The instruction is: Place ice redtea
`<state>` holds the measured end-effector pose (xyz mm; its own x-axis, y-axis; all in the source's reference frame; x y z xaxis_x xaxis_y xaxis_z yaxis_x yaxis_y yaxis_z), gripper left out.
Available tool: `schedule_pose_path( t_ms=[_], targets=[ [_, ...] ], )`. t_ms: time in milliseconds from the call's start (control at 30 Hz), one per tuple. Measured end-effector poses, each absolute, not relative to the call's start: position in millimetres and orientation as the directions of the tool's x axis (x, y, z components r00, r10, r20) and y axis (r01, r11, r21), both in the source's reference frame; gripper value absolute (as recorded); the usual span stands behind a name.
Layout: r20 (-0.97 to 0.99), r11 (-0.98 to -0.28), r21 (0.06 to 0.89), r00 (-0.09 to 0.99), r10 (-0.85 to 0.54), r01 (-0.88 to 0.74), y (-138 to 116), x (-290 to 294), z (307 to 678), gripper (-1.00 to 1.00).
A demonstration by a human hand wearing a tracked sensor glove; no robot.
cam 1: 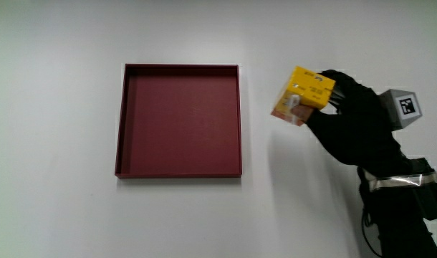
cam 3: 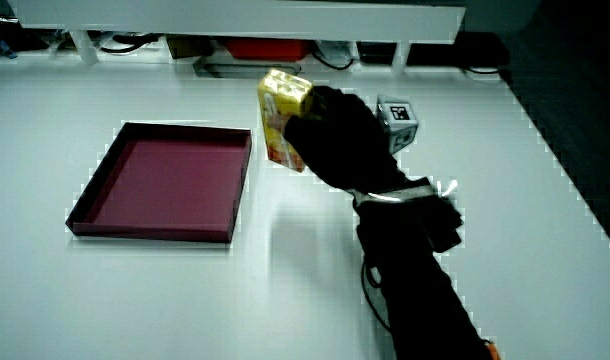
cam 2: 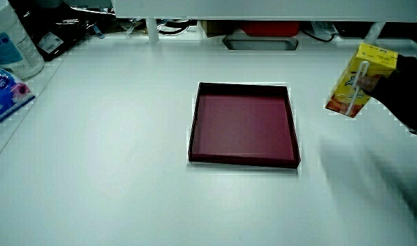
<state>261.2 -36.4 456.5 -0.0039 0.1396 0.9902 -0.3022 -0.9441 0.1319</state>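
I see the hand (cam 1: 351, 125) raised above the bare table (cam 1: 54, 143), beside the red tray (cam 1: 179, 120) and not over it. The patterned cube (cam 1: 405, 106) sits on its back, and the forearm (cam 1: 397, 215) runs from the wrist toward the person's edge of the table.

The fingers are curled around the ice redtea carton (cam 1: 302, 96), a yellow box with an orange picture on one face. The carton sticks out from the fingertips on the tray's side of the hand, so it lies between the hand and the tray. It is tilted, not upright. In a side view the carton (cam 2: 359, 78) shows a white straw fixed along one face, with the glove (cam 2: 407, 85) gripping it from the side away from the tray. In a side view the carton (cam 3: 282, 118) is clear of the table surface, with the hand (cam 3: 335, 140) wrapped round it, the cube (cam 3: 397, 122) on top and a soft shadow on the table below.

The tray is square, shallow, with a low dark rim, and nothing lies in it (cam 3: 170, 183). In a side view a bottle (cam 2: 14, 41) and a blue packet (cam 2: 3, 92) stand near the table's corner, well apart from the tray (cam 2: 244, 124).
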Motion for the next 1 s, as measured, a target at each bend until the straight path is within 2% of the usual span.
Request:
schedule_pose_path(
  t_ms=[300, 667, 733, 967, 1000],
  targets=[
    [0.979, -0.955, 0.203, 0.042, 0.198, -0.216, -28.1, 301.6, 495.7, 0.0],
    [0.962, -0.943, 0.269, 0.011, 0.272, -0.195, -19.2, 315.8, 539.1, 0.0],
    [0.956, -0.939, 0.277, -0.037, 0.29, -0.204, -17.1, 318.3, 548.6, 0.0],
    [0.953, -0.939, 0.27, -0.078, 0.292, -0.213, -14.6, 314.8, 548.6, 0.0],
    [0.953, -0.938, 0.274, -0.069, 0.294, -0.21, -14.3, 317.3, 553.3, -0.05]
  ],
)
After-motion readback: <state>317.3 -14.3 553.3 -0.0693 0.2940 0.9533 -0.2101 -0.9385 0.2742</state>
